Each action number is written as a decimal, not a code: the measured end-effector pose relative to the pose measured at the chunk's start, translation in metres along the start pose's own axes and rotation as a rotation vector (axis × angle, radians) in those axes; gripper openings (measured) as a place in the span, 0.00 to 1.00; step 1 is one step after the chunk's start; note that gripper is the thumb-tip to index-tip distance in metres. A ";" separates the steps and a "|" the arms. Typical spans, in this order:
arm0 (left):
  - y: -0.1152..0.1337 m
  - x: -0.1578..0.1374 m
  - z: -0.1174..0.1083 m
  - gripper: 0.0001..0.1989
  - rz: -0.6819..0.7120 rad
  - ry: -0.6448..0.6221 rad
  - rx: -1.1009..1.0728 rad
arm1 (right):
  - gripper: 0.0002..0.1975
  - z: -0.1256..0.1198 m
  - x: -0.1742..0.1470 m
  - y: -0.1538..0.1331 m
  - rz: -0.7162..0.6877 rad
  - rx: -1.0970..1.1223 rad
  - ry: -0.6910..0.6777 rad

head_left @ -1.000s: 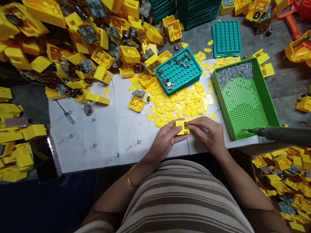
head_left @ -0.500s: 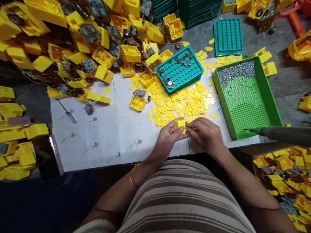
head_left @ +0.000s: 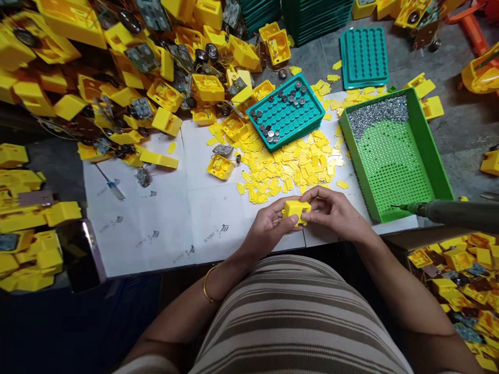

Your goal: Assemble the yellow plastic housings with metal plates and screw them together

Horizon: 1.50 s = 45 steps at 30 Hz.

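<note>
My left hand (head_left: 271, 223) is closed around a small yellow plastic housing (head_left: 295, 209), its thumb lying along the near side. From the right, my right hand (head_left: 331, 210) touches the same piece, index finger over the top edge and thumb at the right end. Something small and dark shows at that end by the thumb, too small to make out. Just beyond both hands lies a heap of flat yellow plastic covers (head_left: 288, 166). Behind it a teal tray (head_left: 286, 111) carries several button cells, tilted across the heap.
At right stands a green basket (head_left: 393, 161) with small screws (head_left: 380, 114); an electric screwdriver (head_left: 448, 210) juts over it. Yellow housings with wires (head_left: 167, 93) pile up at back left. A hand screwdriver (head_left: 111, 182) and a phone (head_left: 81, 254) lie at left. Another teal tray (head_left: 365, 57) sits behind.
The yellow housing has been turned and tipped slightly in my hands. My right hand's fingers have opened from a tight pinch to straddle its right end.
</note>
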State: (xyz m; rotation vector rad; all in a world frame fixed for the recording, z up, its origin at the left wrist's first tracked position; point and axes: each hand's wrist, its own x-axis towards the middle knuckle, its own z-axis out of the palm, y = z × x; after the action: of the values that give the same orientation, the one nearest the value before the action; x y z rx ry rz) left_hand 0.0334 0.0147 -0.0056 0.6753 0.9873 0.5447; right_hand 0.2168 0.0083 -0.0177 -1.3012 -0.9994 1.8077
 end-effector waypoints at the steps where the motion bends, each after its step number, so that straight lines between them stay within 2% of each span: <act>1: 0.000 -0.001 0.001 0.18 0.002 0.000 0.004 | 0.18 0.001 -0.001 0.000 0.001 0.007 -0.006; 5: -0.001 0.000 0.003 0.16 -0.001 0.017 -0.060 | 0.17 0.005 -0.001 0.000 -0.027 0.024 0.042; 11: -0.002 0.013 0.000 0.11 -0.138 0.094 -0.462 | 0.22 0.007 0.003 0.007 -0.015 0.063 0.035; 13: -0.002 0.015 0.001 0.12 -0.150 0.116 -0.557 | 0.22 0.006 0.003 0.012 -0.065 0.021 0.082; 16: -0.002 0.016 0.006 0.16 -0.115 0.105 -0.616 | 0.19 0.009 0.000 0.016 -0.211 -0.136 0.160; 20: -0.005 0.012 0.009 0.16 -0.038 0.108 -0.574 | 0.18 0.012 -0.003 0.014 -0.353 -0.413 0.185; 25: -0.007 0.003 0.006 0.15 -0.077 0.165 -0.455 | 0.15 0.011 -0.004 0.010 -0.330 -0.433 0.059; 30: -0.005 0.000 0.001 0.16 -0.118 0.152 -0.370 | 0.15 0.014 -0.007 0.009 -0.423 -0.632 0.108; 33: -0.002 0.001 -0.006 0.17 -0.147 0.142 -0.306 | 0.15 0.008 -0.002 0.004 -0.438 -0.617 0.011; 35: -0.001 0.001 -0.010 0.18 -0.162 0.145 -0.279 | 0.14 0.001 0.005 -0.002 -0.443 -0.657 0.038; 38: 0.003 0.001 -0.014 0.20 -0.168 0.184 -0.301 | 0.11 -0.006 0.022 -0.009 -0.416 -0.961 0.212; 39: 0.004 0.001 -0.014 0.20 -0.162 0.200 -0.314 | 0.10 -0.007 0.027 -0.011 -0.389 -1.073 0.227; 42: 0.008 0.002 -0.015 0.19 -0.148 0.225 -0.346 | 0.10 -0.002 0.039 -0.015 -0.296 -1.291 0.168; 45: 0.010 0.002 -0.017 0.19 -0.150 0.195 -0.324 | 0.12 0.003 0.044 -0.021 -0.229 -1.431 0.144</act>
State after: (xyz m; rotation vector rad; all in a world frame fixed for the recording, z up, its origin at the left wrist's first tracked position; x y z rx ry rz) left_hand 0.0183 0.0272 -0.0054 0.2599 1.0909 0.6286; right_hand 0.2040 0.0553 -0.0176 -1.8644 -2.3834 0.6144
